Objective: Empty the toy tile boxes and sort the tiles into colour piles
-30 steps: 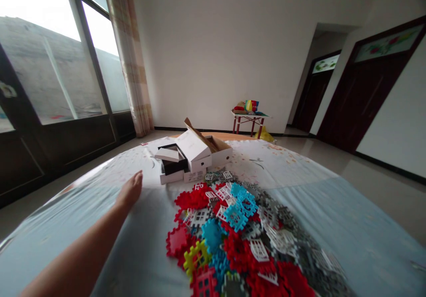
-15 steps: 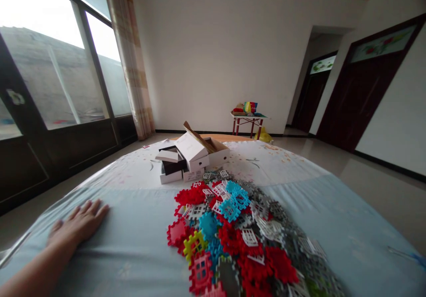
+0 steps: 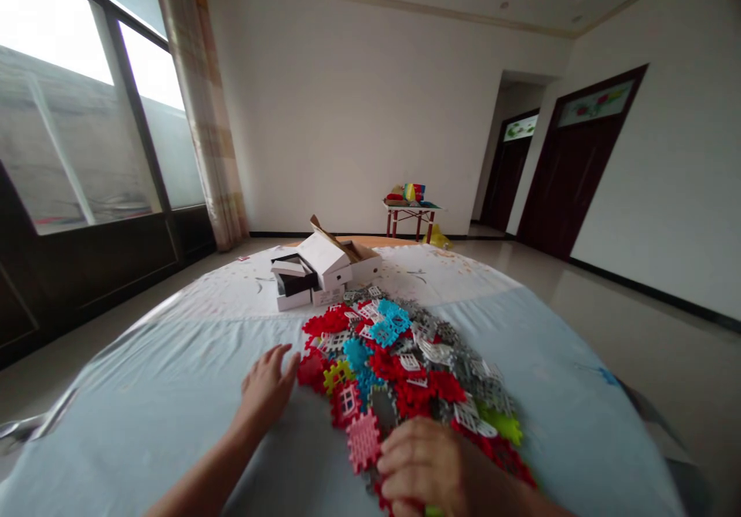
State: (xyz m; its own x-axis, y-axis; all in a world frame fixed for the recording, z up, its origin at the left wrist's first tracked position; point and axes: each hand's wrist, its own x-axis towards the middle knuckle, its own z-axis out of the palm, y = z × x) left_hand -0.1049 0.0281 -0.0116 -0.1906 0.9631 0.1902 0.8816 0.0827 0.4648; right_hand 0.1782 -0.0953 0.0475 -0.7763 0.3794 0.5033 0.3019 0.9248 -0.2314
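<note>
A heap of plastic interlocking tiles [image 3: 399, 355], red, blue, grey, white, yellow and green, lies on a pale blue sheet [image 3: 174, 393]. My left hand [image 3: 267, 384] lies flat on the sheet, fingers apart, its fingertips at a red tile [image 3: 311, 369] on the heap's left edge. My right hand [image 3: 428, 467] is curled on the near end of the heap, fingers bent over red pieces; a pink tile [image 3: 363, 441] sits just left of it. What lies under its fingers is hidden.
A cluster of open white cardboard boxes [image 3: 321, 270] stands beyond the heap. Far back, a small red-legged table [image 3: 410, 216] carries colourful items. Large windows [image 3: 75, 131] and a curtain [image 3: 200, 108] line the left wall; dark doors [image 3: 570, 166] are on the right.
My left hand has slid right across the sheet to the heap's edge. My right hand has come into view on the near tiles. The view has pulled back and up.
</note>
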